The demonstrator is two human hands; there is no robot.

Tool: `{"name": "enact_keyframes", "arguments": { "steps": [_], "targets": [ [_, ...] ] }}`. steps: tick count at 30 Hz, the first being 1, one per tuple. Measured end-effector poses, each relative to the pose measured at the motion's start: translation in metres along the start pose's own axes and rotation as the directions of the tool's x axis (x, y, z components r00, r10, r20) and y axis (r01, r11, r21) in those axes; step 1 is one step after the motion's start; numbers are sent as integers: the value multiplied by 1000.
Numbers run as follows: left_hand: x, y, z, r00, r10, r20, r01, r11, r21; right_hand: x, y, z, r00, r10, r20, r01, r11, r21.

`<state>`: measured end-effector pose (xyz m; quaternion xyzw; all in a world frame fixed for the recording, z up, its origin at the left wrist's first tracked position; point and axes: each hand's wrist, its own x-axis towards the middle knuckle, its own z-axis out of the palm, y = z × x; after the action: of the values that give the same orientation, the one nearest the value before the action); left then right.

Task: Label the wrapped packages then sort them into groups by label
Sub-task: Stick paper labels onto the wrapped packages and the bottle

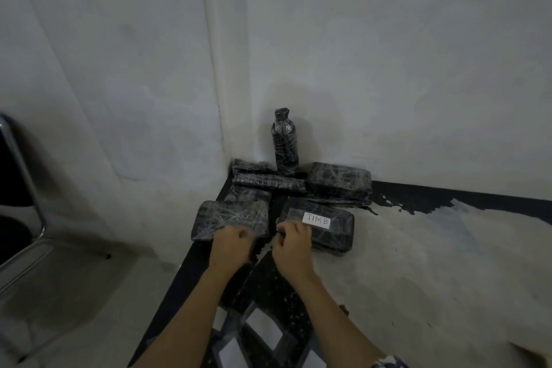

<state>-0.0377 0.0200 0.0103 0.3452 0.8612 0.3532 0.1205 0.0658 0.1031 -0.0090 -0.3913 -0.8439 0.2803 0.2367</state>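
Wrapped packages (268,182), all in black film, sit clustered in the far corner of our worktop (418,263), where it meets the wall (358,69). Nearest to us lie two flat ones side by side with a narrow gap between them. The labelled package (328,230) is on the right, and its white label (317,220) reads "TIM B". The unlabelled package (230,218) is on the left, at the worktop's left edge.

Our hands are close together but not touching, each at the near end of one of these two. Our right hand (294,243) has its fingers curled onto the near left corner of the labelled package and grips it there. Our left hand (231,243) is balled over the near right corner of the unlabelled package; we cannot tell whether it actually holds the wrap or only rests on it.

Behind these, a wrapped bottle (285,143) stands upright against the wall, with more flat packages lying on either side of it. At the near edge, below our forearms, some blank white labels (263,327) lie on a dark surface. A chair (21,182) with a metal frame stands off to the left.
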Motion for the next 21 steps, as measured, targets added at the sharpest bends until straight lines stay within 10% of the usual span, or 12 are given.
{"name": "enact_keyframes", "arguments": {
  "steps": [4, 10, 15, 21],
  "targets": [
    [8, 18, -3, 957, -236, 167, 288, 746, -600, 3, -19, -12, 985, 139, 101, -168, 905, 391],
    [8, 31, -6, 882, -376, 284, 418, 346, -840, 8, -23, -20, 942, 199, 268, -314, 805, 504],
    [9, 28, -10, 878, -372, 300, 420, 299, -857, 11, -18, -26, 886, 316, 340, -462, 534, 708],
    [11, 21, -14, 879, -410, 242, 393, 338, -855, 19, -12, -29, 860, 361, 360, -497, 439, 748]
  ]
}}
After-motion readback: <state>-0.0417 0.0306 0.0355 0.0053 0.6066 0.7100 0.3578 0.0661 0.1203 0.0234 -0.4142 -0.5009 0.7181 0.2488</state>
